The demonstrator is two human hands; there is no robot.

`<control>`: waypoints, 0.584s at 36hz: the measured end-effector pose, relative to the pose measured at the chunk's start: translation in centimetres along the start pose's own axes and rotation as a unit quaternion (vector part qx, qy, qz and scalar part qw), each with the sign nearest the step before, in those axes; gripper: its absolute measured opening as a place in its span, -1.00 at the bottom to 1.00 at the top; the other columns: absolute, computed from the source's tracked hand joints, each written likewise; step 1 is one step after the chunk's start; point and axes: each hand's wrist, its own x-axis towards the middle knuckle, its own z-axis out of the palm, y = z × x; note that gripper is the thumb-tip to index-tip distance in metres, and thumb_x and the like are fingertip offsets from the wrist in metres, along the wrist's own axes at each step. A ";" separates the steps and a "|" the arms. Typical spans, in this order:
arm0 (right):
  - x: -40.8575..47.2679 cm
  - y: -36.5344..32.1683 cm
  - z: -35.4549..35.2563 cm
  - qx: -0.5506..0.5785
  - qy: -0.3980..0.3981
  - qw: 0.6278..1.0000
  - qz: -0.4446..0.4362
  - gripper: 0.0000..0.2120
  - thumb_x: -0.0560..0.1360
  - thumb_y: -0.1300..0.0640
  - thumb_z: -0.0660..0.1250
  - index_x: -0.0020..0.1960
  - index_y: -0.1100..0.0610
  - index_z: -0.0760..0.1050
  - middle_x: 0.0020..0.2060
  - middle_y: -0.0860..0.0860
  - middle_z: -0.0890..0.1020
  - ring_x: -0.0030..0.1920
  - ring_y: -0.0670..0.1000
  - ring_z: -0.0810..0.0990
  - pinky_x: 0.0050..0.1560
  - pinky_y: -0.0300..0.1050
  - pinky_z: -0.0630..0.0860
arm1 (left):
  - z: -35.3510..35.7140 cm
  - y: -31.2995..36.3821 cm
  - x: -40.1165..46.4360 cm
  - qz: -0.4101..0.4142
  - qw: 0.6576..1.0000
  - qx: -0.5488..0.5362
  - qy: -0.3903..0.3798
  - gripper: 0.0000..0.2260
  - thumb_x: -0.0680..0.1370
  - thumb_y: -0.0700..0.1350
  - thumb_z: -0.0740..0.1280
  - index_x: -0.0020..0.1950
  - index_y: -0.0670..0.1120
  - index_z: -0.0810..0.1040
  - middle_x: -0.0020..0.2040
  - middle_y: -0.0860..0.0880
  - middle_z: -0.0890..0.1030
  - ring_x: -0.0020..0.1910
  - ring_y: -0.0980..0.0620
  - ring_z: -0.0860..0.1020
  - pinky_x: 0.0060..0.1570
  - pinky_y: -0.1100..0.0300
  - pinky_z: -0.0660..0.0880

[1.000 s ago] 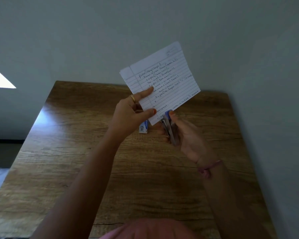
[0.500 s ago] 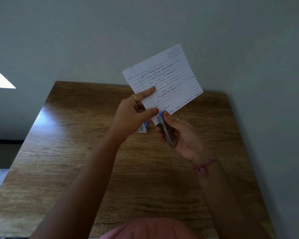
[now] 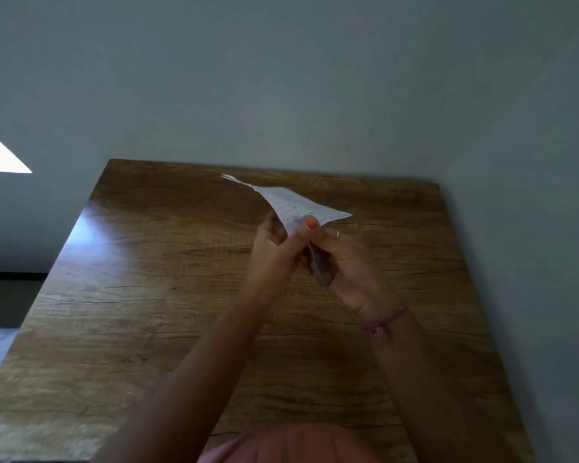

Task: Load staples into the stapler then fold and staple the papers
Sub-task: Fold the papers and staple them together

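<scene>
A folded, lined paper with handwriting is held above the wooden table, tilted almost flat and seen nearly edge-on. My left hand pinches its near corner, thumb on top. My right hand grips a slim stapler, whose front end meets that same corner of the paper under my left thumb. Most of the stapler is hidden between the two hands.
The table stands against a plain grey wall at the back and right. Its left edge drops to the floor. A pink garment shows at the bottom edge.
The paper has tipped from upright and facing me to nearly flat. Both hands have closed together over its corner. The small staple box seen behind my left hand is now hidden.
</scene>
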 end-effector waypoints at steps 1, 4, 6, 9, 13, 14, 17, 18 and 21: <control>0.0 0.1 0.1 -0.009 0.009 1.000 0.000 -0.60 0.35 -0.02 0.42 0.07 0.22 0.61 -0.04 0.15 0.64 -0.04 0.07 0.61 -0.02 -0.09 0.56 | 0.4 -0.1 -0.2 -0.003 1.000 0.009 -0.013 -0.31 0.36 0.04 0.52 0.38 -0.20 0.38 0.10 -0.12 0.65 0.06 -0.10 0.62 -0.13 0.12 0.56; 0.0 0.2 0.4 -0.006 0.027 1.000 0.006 -0.62 0.30 -0.06 0.44 0.00 0.16 0.65 0.02 0.12 0.67 0.10 0.08 0.61 0.16 0.01 0.53 | 0.8 -0.2 -0.3 0.008 1.000 0.020 -0.018 -0.53 0.39 -0.01 0.48 0.20 -0.24 0.53 0.01 -0.12 0.67 0.02 -0.04 0.64 -0.12 0.19 0.54; 0.1 0.2 0.5 0.011 0.025 1.000 0.006 -0.66 0.31 -0.05 0.44 -0.02 0.13 0.66 0.00 0.08 0.69 0.07 0.03 0.64 0.11 -0.05 0.57 | 0.8 -0.1 -0.2 0.017 1.000 0.020 -0.016 -0.58 0.40 -0.04 0.45 0.16 -0.24 0.55 0.00 -0.13 0.67 0.01 -0.06 0.64 -0.10 0.17 0.55; 0.0 0.2 0.7 0.015 0.030 0.999 0.000 -0.67 0.35 -0.03 0.42 0.03 0.13 0.65 -0.04 0.04 0.71 0.01 -0.03 0.67 0.01 -0.14 0.60 | 0.6 -0.1 0.0 0.029 0.999 0.021 -0.023 -0.67 0.42 -0.07 0.43 0.12 -0.21 0.58 -0.01 -0.13 0.67 0.01 -0.05 0.64 -0.09 0.19 0.56; 0.0 0.4 0.9 0.012 0.041 0.999 -0.002 -0.78 0.33 -0.02 0.43 -0.11 0.08 0.70 -0.12 -0.01 0.72 -0.06 -0.08 0.68 -0.01 -0.17 0.59 | 0.6 -0.4 -0.1 0.040 0.999 0.006 -0.018 -0.74 0.43 -0.11 0.42 0.09 -0.13 0.61 0.03 -0.10 0.69 0.08 -0.06 0.64 -0.01 0.16 0.56; -0.1 0.4 0.9 0.014 0.041 0.999 0.001 -0.80 0.33 -0.01 0.43 -0.13 0.08 0.70 -0.14 -0.01 0.72 -0.07 -0.08 0.69 -0.05 -0.19 0.59 | 0.6 -0.5 -0.1 0.040 0.999 0.004 -0.017 -0.74 0.43 -0.12 0.42 0.10 -0.12 0.61 0.04 -0.09 0.69 0.09 -0.06 0.64 0.00 0.16 0.56; -0.2 0.4 0.9 0.019 0.040 0.999 -0.001 -0.84 0.33 0.01 0.42 -0.18 0.06 0.71 -0.18 -0.03 0.73 -0.12 -0.11 0.69 -0.16 -0.26 0.59 | 0.5 -0.3 -0.1 0.031 0.999 0.006 -0.021 -0.75 0.42 -0.13 0.43 0.08 -0.11 0.62 0.03 -0.09 0.69 0.07 -0.05 0.64 -0.01 0.15 0.57; -0.2 0.4 0.9 0.016 0.039 0.999 -0.004 -0.84 0.32 0.01 0.42 -0.20 0.05 0.71 -0.20 -0.04 0.73 -0.12 -0.12 0.69 -0.17 -0.27 0.59 | 0.4 -0.2 -0.1 0.027 0.999 0.010 -0.027 -0.75 0.42 -0.13 0.43 0.08 -0.14 0.62 0.01 -0.10 0.69 0.05 -0.06 0.64 -0.01 0.13 0.57; -0.1 0.6 0.8 0.002 0.033 0.999 -0.015 -0.82 0.33 0.00 0.43 -0.17 0.08 0.70 -0.19 0.01 0.71 -0.11 -0.06 0.68 -0.10 -0.23 0.58 | 0.1 0.6 0.0 0.009 0.998 0.024 -0.051 -0.67 0.46 -0.10 0.42 0.13 -0.28 0.56 -0.03 -0.17 0.64 -0.01 -0.11 0.60 -0.01 0.06 0.51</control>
